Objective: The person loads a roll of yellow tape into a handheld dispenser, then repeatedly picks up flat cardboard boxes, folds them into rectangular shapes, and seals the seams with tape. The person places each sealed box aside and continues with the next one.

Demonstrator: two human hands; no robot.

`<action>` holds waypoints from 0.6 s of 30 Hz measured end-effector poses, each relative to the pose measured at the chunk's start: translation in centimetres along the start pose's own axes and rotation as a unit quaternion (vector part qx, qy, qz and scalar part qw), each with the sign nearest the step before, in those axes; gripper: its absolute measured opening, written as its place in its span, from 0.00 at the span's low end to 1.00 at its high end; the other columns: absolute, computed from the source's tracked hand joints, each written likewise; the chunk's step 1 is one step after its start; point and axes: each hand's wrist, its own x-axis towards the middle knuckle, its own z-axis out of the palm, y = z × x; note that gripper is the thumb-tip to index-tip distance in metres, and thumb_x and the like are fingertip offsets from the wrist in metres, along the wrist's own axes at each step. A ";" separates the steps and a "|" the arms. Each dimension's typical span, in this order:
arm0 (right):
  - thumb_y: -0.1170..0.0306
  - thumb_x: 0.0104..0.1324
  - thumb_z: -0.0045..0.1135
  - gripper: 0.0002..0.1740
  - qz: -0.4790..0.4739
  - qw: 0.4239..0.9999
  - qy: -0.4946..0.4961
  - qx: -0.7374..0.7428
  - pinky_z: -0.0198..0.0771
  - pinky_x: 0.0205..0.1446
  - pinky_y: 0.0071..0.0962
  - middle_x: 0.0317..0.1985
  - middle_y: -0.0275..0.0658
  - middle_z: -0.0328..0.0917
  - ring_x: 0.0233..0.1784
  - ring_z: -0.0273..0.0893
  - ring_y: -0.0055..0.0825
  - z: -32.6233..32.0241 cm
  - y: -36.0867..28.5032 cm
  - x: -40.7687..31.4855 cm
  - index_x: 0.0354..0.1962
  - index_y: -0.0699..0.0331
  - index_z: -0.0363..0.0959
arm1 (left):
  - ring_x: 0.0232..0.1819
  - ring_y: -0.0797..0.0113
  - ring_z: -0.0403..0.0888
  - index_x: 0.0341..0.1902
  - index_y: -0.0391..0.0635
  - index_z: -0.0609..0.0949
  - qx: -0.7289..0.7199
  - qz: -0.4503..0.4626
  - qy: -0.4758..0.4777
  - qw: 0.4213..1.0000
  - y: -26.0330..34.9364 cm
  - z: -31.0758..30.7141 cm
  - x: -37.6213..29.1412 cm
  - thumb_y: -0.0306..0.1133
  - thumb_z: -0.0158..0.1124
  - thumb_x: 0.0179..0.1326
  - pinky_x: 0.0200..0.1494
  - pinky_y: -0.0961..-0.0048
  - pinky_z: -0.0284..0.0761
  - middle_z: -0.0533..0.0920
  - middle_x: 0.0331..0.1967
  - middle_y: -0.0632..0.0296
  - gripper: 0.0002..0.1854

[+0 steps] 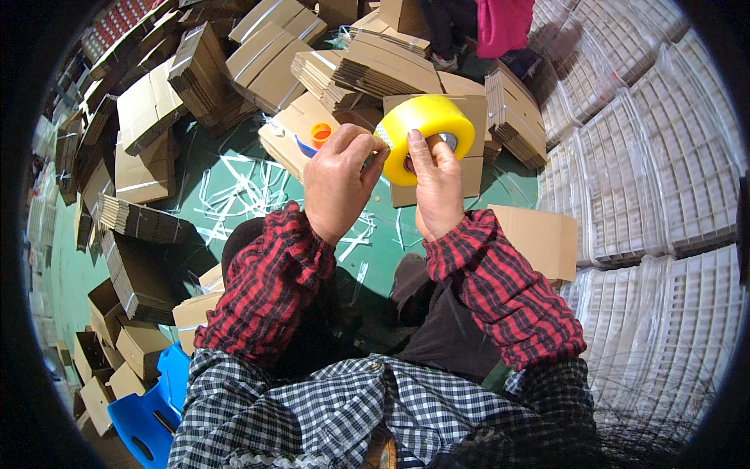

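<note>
A thick roll of yellow packing tape [430, 117] is held up before me. My right hand [436, 182] grips its lower right side, the thumb on the face and fingers in the core. At the roll's left edge my left hand [343, 179] pinches with thumb and forefinger, seemingly on the tape's end, near a patch of printed marks. Just beyond the left hand, an orange ring-shaped part [321, 133] and a blue piece [305, 146], perhaps of a tape dispenser, lie on a bundle of flat cardboard [281, 138]. More flat cardboard [473, 176] lies behind the roll.
Strapped bundles of flattened cartons [387, 67] are heaped ahead and to the left. White strapping scraps [246, 184] litter the green floor. Wrapped white plastic crates [621, 170] stand along the right. A blue plastic chair [140, 419] is at lower left. Another person [504, 26] stands beyond the cartons.
</note>
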 end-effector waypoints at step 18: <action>0.68 0.70 0.57 0.11 0.010 0.998 -0.064 0.023 0.68 0.51 0.20 0.42 0.33 0.77 0.45 0.73 0.16 -0.2 -0.1 -0.6 0.44 0.67 0.71 | 0.29 0.55 0.79 0.29 0.42 0.74 0.016 0.002 -0.045 0.999 -0.2 -0.3 0.5 0.26 0.68 0.47 0.31 0.66 0.77 0.76 0.28 0.57 0.10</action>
